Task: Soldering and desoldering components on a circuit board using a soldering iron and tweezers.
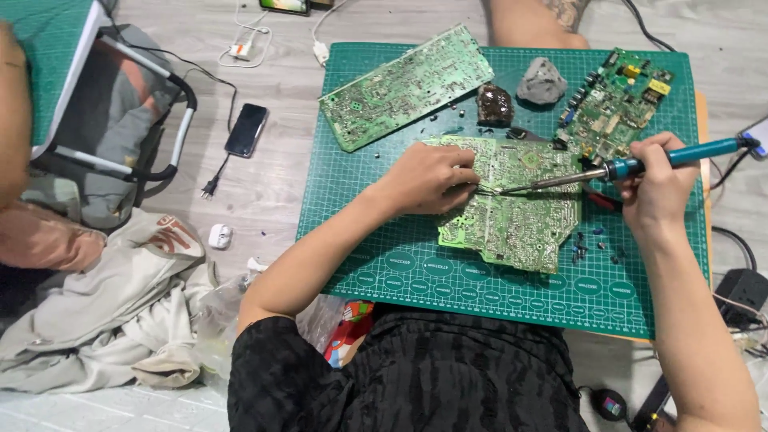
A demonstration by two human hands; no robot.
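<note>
From my remote seat, the far left of the view held a heap of pale cloth (pixel 104 320) on the grey floor, with a black phone (pixel 246 130) lying face up beyond it. Further right, a green cutting mat (pixel 496 284) covered the low work surface. A long circuit board (pixel 404 86) lay solder side up at the mat's upper left corner. My left hand (pixel 428 178) rested on the left edge of the central circuit board (pixel 512 208), fingers pinched together on thin tweezers (pixel 485 190) whose tips touched the board. The soldering iron (pixel 640 166) met those tips from the right, its blue handle clamped in the closed fingers of my right hand (pixel 658 186). Small loose components (pixel 590 242) were scattered on the mat just right of that board. A third board (pixel 614 104), component side up, sat at the mat's upper right, near a grey lump (pixel 542 82).
</note>
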